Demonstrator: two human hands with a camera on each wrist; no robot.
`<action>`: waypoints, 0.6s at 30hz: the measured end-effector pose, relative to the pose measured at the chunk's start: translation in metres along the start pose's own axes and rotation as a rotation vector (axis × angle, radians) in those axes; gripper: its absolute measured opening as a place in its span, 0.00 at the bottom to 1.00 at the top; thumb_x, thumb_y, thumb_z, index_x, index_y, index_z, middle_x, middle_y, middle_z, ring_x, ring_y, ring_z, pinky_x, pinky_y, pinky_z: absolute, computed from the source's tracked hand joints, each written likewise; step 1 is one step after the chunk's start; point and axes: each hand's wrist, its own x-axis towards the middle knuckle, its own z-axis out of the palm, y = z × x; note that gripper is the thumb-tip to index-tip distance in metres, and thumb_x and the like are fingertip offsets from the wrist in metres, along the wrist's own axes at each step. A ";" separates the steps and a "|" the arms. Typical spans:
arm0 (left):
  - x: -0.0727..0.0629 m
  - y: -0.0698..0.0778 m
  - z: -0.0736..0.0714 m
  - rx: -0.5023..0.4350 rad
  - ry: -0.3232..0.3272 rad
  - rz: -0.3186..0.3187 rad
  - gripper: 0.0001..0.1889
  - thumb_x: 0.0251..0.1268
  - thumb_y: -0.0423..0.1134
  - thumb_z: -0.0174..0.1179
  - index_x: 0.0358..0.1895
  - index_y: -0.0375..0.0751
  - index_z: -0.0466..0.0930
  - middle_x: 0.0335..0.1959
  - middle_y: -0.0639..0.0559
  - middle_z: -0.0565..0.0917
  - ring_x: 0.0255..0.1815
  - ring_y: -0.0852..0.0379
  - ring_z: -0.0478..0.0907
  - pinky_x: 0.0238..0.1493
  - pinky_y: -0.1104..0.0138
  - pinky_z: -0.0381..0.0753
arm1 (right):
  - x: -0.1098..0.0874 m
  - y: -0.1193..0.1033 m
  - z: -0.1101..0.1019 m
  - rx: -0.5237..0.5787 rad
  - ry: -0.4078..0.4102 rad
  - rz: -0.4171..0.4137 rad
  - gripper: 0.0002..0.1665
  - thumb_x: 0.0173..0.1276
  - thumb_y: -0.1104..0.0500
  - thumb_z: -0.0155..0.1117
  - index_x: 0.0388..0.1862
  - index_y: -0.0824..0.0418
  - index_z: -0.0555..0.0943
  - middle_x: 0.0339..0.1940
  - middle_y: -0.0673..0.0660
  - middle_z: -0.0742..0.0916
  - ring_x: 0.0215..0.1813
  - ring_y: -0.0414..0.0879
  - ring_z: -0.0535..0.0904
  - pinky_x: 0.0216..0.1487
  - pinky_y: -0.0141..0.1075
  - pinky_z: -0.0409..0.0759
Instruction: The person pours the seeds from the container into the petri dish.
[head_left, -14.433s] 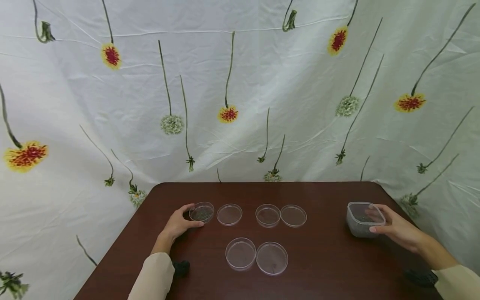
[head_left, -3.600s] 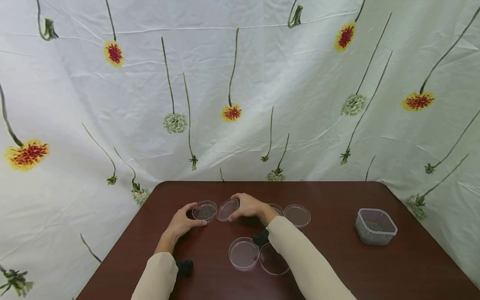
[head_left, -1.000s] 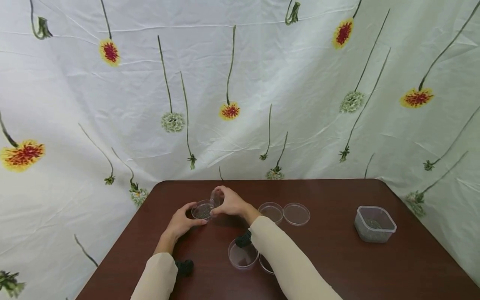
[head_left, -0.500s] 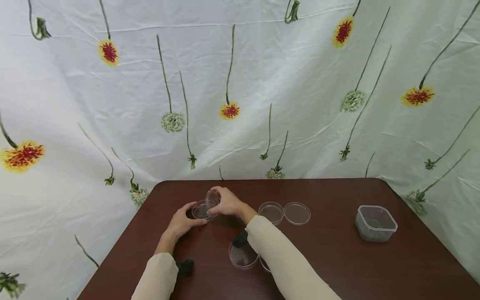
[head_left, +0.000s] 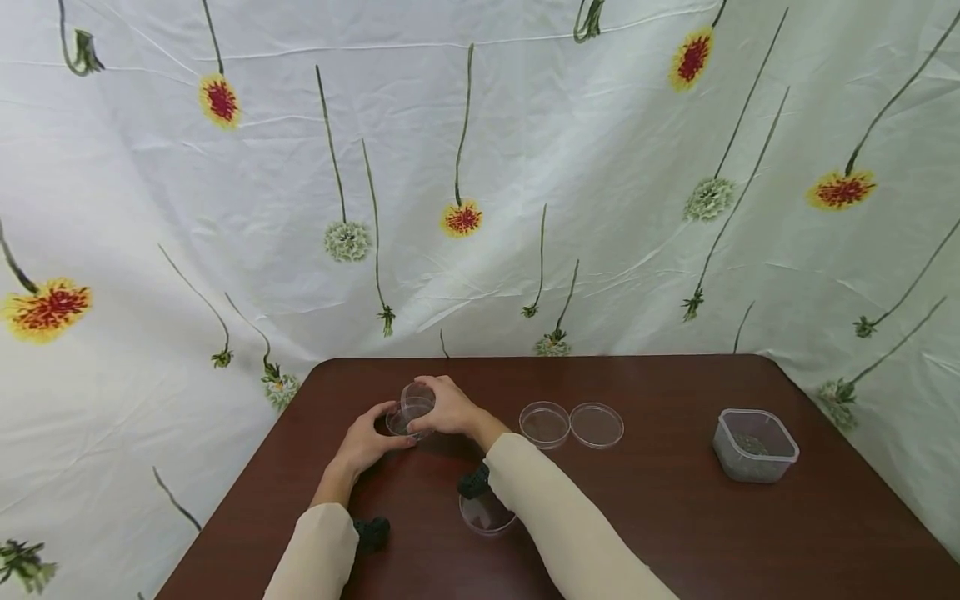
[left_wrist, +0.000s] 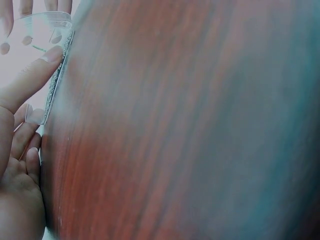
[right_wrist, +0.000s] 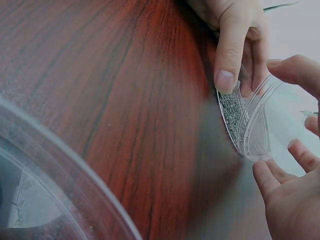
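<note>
In the head view, my left hand (head_left: 363,446) grips the sides of a clear petri dish (head_left: 394,423) on the table, thumb at the near side. Grey granules (right_wrist: 231,112) cover its bottom, as the right wrist view shows. My right hand (head_left: 453,410) pinches a clear petri dish lid (head_left: 417,397) by its edge, thumb on one side and fingers on the other. The lid leans steeply over the dish, its lower edge at the dish's right part. In the left wrist view, the left thumb (left_wrist: 30,82) lies along the dish wall.
Two clear dish halves (head_left: 544,425) stand side by side right of centre. Nearer, another clear dish (head_left: 487,521) is partly covered by the right wrist's dark camera (head_left: 474,482) and sleeve. An uncovered plastic tub (head_left: 756,450) with grey granules stands at the right. Patterned cloth (head_left: 480,167) hangs behind.
The right hand has set down the tub and lifted the lid from beside the dish. Over the last second the lid has shifted left over the dish. The left hand stays put.
</note>
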 end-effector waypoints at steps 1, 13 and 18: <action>0.000 0.000 0.000 0.001 0.000 0.000 0.49 0.57 0.46 0.80 0.78 0.37 0.63 0.77 0.34 0.64 0.78 0.32 0.55 0.73 0.35 0.55 | 0.000 0.000 0.000 0.000 -0.001 0.001 0.52 0.60 0.52 0.81 0.80 0.57 0.66 0.74 0.61 0.69 0.68 0.56 0.71 0.62 0.46 0.75; -0.002 0.003 0.001 -0.021 0.003 -0.006 0.48 0.56 0.44 0.81 0.78 0.37 0.64 0.76 0.33 0.64 0.77 0.32 0.55 0.73 0.35 0.53 | 0.000 -0.003 0.006 -0.033 -0.002 0.003 0.48 0.65 0.48 0.78 0.77 0.66 0.70 0.73 0.61 0.74 0.68 0.54 0.73 0.63 0.46 0.76; -0.004 0.005 0.000 -0.017 0.009 0.003 0.48 0.56 0.43 0.81 0.77 0.36 0.64 0.76 0.33 0.65 0.77 0.32 0.56 0.73 0.36 0.53 | 0.000 -0.003 0.006 0.000 0.003 0.007 0.43 0.64 0.47 0.79 0.72 0.66 0.75 0.59 0.57 0.83 0.54 0.47 0.80 0.53 0.40 0.81</action>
